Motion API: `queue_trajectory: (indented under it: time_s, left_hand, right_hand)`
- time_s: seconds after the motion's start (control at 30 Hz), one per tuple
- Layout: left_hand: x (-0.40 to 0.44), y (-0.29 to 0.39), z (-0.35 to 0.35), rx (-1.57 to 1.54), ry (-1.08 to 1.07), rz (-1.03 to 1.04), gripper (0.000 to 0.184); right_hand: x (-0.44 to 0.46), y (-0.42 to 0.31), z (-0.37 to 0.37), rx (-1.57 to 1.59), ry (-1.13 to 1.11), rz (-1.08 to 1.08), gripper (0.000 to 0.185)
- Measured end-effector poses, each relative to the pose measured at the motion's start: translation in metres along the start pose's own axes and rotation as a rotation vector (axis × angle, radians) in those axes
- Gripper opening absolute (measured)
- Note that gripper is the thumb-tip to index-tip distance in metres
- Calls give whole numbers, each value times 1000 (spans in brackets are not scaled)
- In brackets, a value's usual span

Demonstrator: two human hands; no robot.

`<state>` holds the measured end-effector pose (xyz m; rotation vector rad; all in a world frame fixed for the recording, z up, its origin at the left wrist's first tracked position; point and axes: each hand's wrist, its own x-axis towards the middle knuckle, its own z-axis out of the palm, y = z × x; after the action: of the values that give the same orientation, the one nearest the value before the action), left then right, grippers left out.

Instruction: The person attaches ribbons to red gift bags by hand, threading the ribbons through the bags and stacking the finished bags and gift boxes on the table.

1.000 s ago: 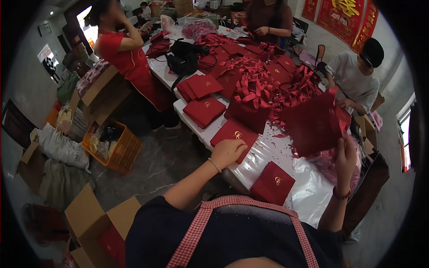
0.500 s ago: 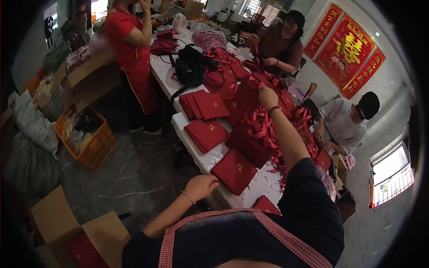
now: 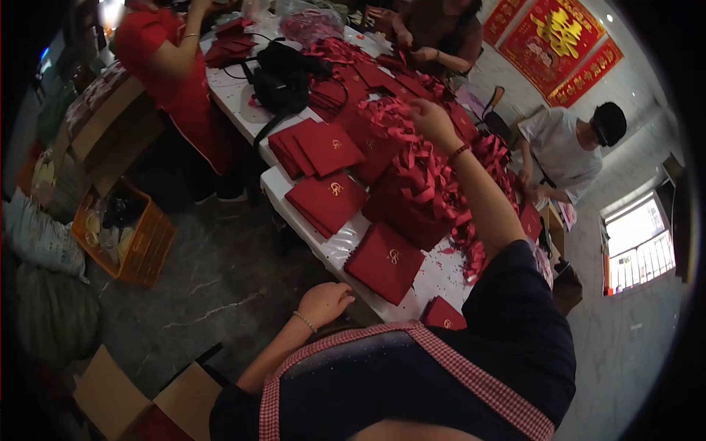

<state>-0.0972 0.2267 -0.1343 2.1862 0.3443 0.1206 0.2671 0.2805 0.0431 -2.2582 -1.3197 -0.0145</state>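
My left hand (image 3: 326,303) hovers by the near edge of the white table (image 3: 334,253), its fingers loosely curled and apart, holding nothing. Close to it lies a stack of red bags (image 3: 386,263) with a gold emblem. My right hand (image 3: 434,123) reaches far over the table to the heap of red ribbon handles (image 3: 423,169); its fingertips are hard to make out there, and what they hold, if anything, cannot be told. More red bag stacks (image 3: 327,202) lie along the left edge, and another (image 3: 443,314) lies at the near end.
A black bag (image 3: 283,77) sits on the table's left side. One person in red (image 3: 165,66) stands left; others work at the far side (image 3: 434,37) and right (image 3: 562,147). An orange crate (image 3: 136,242) and open cardboard boxes (image 3: 114,389) stand on the floor.
My left hand has left the near bag stack. My right hand has moved from the near right, where it held a red bag, to the ribbon heap; that bag is no longer in it.
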Motion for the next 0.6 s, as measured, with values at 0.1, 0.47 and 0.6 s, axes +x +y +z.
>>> queue_trajectory:
  time_s: [0.1,0.47,0.6]
  left_hand:
    - [3,7,2,25,13,-18,25]
    - [16,95,90,-180,-266,20,45]
    - [35,112,136,-2,-380,-7,65]
  right_hand:
    - [-65,-20,-58,164,-66,41,27]
    - [-442,101,-107,279,-552,987,47]
    - [-497,83,-63,380,-506,1094,56]
